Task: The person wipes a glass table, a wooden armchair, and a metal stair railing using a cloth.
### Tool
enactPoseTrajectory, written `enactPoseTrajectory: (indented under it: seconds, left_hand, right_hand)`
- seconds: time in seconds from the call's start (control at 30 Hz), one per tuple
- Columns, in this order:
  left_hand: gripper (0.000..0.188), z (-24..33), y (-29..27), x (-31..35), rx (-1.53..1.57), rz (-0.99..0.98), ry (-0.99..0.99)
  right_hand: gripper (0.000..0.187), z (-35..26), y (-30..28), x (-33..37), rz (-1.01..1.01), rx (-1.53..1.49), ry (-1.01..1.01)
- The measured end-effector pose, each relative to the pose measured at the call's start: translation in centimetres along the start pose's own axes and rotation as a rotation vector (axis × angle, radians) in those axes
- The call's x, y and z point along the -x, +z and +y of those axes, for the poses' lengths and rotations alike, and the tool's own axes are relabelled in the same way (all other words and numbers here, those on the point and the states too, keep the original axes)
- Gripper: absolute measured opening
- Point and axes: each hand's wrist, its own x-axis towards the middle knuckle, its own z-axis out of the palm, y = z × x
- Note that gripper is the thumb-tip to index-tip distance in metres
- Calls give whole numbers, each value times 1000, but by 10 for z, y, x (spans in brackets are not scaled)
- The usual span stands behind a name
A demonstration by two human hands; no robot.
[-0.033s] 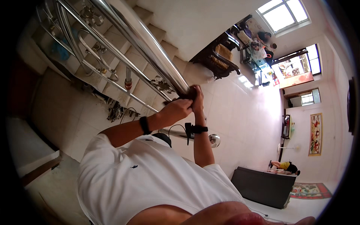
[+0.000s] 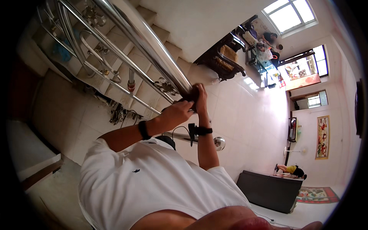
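A thick shiny metal handrail slopes down from the upper left to my hands. Around its lower end sits a dark brown, cloth-like piece, partly hidden by my fingers. My left hand is closed at its near side, the fingers pressing against the brown piece. From the right, my right hand wraps round the same piece, its fingers curled over the top. The fingertips of both hands nearly meet. Black bands circle both wrists, with a thin cable by the right one.
Thin metal rails and scroll ornaments run below the handrail, beside stairs. A lower metal bar ends in a ball. Beyond are a dark wooden chair, a glass table, a black panel and several people.
My left hand has shifted slightly left and down along the brown piece. The right hand's fingers have moved up a little. The handrail stays in place.
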Motion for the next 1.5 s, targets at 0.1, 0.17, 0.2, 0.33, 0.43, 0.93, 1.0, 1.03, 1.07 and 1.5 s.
enactPoseTrajectory:
  seconds: [0.1,0.17,0.2,0.33,0.43,0.93,1.0,1.03,1.07,1.5]
  left_hand:
    - [18,-11,-30,34,-44,43,-188]
    - [22,-25,-62,44,191,60,-485]
    - [24,-30,-74,51,-34,90,-449]
    - [27,-47,-115,55,-143,223,-600]
    - [32,-58,-123,37,244,407,-684]
    - [37,-37,19,26,613,5,-664]
    - [39,-33,43,22,634,-39,-625]
    - [43,-30,48,18,660,-79,-593]
    - [43,-23,49,13,670,-98,-592]
    - [28,-54,-158,5,-12,624,-348]
  right_hand:
    - [30,-73,37,-12,-120,162,-195]
    - [33,-113,65,-21,-134,142,-377]
    - [36,-126,78,-27,-128,165,-444]
    - [43,-164,129,-63,-124,141,-358]
    - [45,-174,133,-77,-204,117,-433]
    - [53,14,6,-18,-242,29,8]
    - [55,34,-10,-8,-280,-107,223]
    - [55,44,-19,-3,-285,-154,300]
    - [57,52,-29,-1,-228,-43,280]
    - [77,-139,79,-19,-305,213,-304]
